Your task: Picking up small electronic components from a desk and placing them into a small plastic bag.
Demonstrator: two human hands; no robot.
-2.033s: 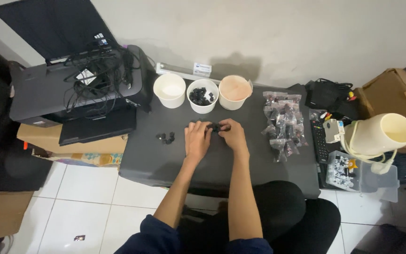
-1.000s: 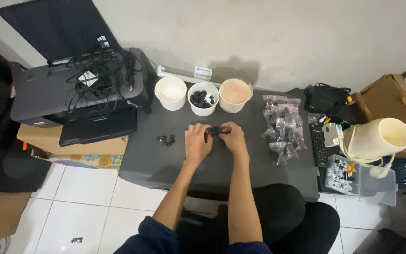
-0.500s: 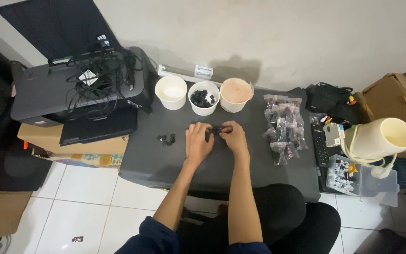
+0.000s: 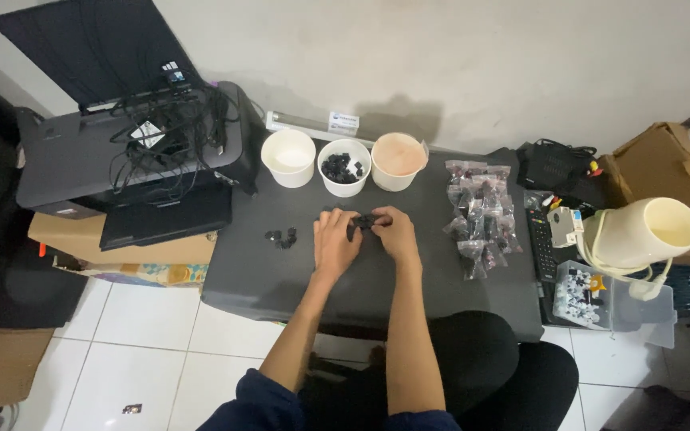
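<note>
Both hands (image 4: 365, 233) pinching small black part (image 4: 362, 220)

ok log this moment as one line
left hand: on small black part | right hand: same part | middle cup: black pieces | table: dark

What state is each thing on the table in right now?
left hand: gripping the small black part
right hand: gripping the same part
small black part: held between both hands
left cup: upright, looks empty
middle cup: upright, holds black pieces
right cup: upright
printer: lid raised
</note>
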